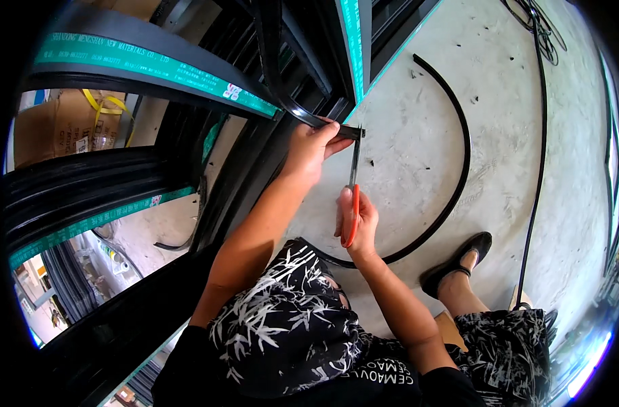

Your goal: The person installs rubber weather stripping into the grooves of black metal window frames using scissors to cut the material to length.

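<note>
Between the thumb and fingers of my left hand (313, 150) is the end of a black rubber strip (287, 102), which curves down from the top of the view. Closed round the red handles of a pair of scissors (353, 214) is my right hand (365, 220). The scissors point away from me, and their blades meet the strip's end just right of my left fingertips. Whether the blades are parted there is too small to tell. Dark window frames (248, 176) stand right beside my left forearm.
A loose black strip (467, 136) curves across the grey floor (404, 129). Farther right runs a long black cable (541, 136), coiled at the top. Green tape (153, 64) covers parts of the frames. A cardboard box (62, 132) shows through them at left. My shoe (458, 263) rests at lower right.
</note>
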Demonstrator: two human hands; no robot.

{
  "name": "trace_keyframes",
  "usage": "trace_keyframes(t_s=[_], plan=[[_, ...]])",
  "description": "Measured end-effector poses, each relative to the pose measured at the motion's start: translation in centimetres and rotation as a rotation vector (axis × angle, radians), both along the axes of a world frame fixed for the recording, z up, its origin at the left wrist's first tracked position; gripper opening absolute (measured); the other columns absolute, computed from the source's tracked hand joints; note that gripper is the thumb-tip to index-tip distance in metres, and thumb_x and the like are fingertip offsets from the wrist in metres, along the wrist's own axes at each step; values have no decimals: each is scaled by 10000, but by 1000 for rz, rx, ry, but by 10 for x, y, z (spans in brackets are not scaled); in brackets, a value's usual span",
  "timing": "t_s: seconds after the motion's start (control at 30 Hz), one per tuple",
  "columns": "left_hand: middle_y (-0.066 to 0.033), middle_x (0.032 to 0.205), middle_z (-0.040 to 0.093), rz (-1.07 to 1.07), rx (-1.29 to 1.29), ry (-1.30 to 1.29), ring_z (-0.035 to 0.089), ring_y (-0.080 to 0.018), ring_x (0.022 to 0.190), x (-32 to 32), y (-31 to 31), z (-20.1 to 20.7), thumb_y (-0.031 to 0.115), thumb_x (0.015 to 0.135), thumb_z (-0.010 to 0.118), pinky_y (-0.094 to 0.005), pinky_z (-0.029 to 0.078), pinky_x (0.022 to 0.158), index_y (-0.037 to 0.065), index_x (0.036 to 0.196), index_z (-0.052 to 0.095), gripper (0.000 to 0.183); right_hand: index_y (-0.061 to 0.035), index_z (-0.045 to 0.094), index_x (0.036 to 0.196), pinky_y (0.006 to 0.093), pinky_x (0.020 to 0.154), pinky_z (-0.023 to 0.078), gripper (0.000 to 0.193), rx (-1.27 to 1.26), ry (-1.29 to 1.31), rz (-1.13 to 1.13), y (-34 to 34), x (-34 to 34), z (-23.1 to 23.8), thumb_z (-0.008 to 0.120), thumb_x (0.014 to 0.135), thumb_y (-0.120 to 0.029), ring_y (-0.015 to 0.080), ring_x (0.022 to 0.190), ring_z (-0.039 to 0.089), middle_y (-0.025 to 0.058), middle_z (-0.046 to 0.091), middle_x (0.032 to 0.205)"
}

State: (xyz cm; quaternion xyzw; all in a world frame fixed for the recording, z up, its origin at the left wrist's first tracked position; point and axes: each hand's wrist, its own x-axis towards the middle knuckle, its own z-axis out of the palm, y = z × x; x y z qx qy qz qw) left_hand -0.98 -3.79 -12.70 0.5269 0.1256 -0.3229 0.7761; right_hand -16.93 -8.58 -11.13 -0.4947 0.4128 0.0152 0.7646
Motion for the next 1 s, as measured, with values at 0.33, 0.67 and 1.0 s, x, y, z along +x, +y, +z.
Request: trace_keyframes(t_s=[0.33,0.67,1.0], plan=[[-156,965,644,-45,65,-6,684,-259,867,-6,6,-1,32,908,599,-387,618,806,-17,963,540,95,-61,537,819,252,342,318,373,84,85,-1,-9,-9,4,627,952,-397,82,375,392,-26,444,532],[-121,939,706,-49,-97,165,710,-246,865,10,39,30,62,889,634,-352,614,774,64,940,608,57,-18,546,938,336,573,427,460,-724,-139,435,-66,-29,-15,834,732,-312,193,622,499,57,501,723],[-99,916,692,-160,-4,225,687,-193,815,5,47,65,144,879,608,-318,586,729,55,894,646,97,-30,603,974,384,613,496,593,-1592,-543,762,-136,35,45,839,632,-453,293,776,594,107,598,863]])
